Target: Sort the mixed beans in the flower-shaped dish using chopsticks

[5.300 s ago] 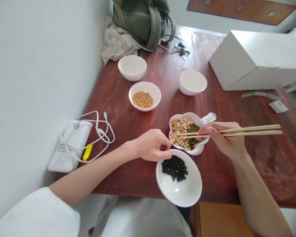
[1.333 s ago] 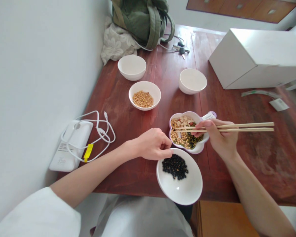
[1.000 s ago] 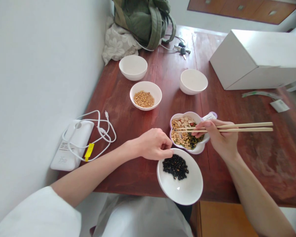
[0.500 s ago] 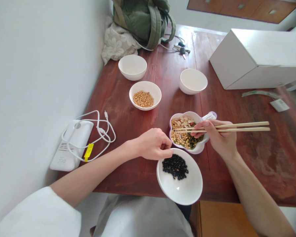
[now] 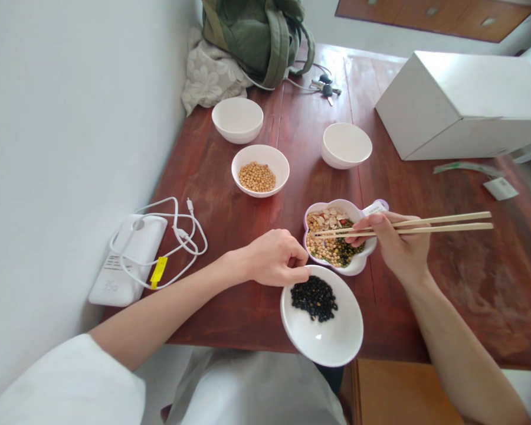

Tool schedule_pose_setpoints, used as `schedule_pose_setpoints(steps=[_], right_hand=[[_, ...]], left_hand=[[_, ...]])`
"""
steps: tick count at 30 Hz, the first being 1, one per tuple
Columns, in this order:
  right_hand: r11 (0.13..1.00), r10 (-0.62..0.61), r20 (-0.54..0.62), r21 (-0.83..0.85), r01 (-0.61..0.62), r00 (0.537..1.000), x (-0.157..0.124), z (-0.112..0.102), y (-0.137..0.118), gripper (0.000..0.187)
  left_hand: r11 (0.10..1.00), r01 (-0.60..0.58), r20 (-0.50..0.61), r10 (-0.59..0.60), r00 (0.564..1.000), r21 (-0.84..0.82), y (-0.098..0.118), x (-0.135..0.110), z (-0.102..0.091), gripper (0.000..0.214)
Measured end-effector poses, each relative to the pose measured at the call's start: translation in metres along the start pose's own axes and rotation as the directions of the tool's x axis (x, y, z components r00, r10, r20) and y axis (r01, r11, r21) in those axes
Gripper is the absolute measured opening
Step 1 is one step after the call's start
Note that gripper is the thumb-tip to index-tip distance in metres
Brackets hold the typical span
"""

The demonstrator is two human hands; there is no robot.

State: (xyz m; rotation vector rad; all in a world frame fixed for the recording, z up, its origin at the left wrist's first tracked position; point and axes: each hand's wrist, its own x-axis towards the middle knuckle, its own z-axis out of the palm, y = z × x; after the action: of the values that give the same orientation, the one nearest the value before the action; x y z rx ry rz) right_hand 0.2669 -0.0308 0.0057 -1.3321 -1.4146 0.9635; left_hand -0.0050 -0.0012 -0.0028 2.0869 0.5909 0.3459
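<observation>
At lower centre, a white bowl (image 5: 330, 347) holding black beans (image 5: 314, 298) is pinched at its rim by the left hand (image 5: 275, 258). Right of centre, chopsticks (image 5: 451, 224) are clamped in the right hand (image 5: 396, 243), their tips held at mixed beans (image 5: 325, 251) in a flower-shaped dish (image 5: 358, 264). Just above centre, yellow beans (image 5: 257, 177) are contained in a second bowl (image 5: 275, 157); a green bag (image 5: 256, 41) is seen at top.
</observation>
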Motion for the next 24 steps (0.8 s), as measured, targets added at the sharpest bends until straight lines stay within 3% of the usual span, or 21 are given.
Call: schedule_pose_setpoints(steps=[6,12,24], right_hand=[[0.984,-0.031,-0.041,0.177,0.037,0.999,0.0010,-0.0090,0.0001,0.023],[0.998,-0.056,0.008,-0.034,0.056,0.998,0.0026,-0.0057,-0.0067,0.028],[0.997,0.001,0.025,-0.084,0.001,1.000,0.0031,-0.0019,-0.0014,0.027]], left_hand=[[1.000,-0.002,0.003,0.002,1.000,-0.002,0.0010,-0.0006,-0.0007,0.032],[1.000,0.003,-0.002,-0.003,1.000,-0.002,0.0007,-0.0004,-0.0003,0.032],[1.000,-0.001,-0.008,0.001,1.000,0.006,0.0009,-0.0003,-0.0002,0.031]])
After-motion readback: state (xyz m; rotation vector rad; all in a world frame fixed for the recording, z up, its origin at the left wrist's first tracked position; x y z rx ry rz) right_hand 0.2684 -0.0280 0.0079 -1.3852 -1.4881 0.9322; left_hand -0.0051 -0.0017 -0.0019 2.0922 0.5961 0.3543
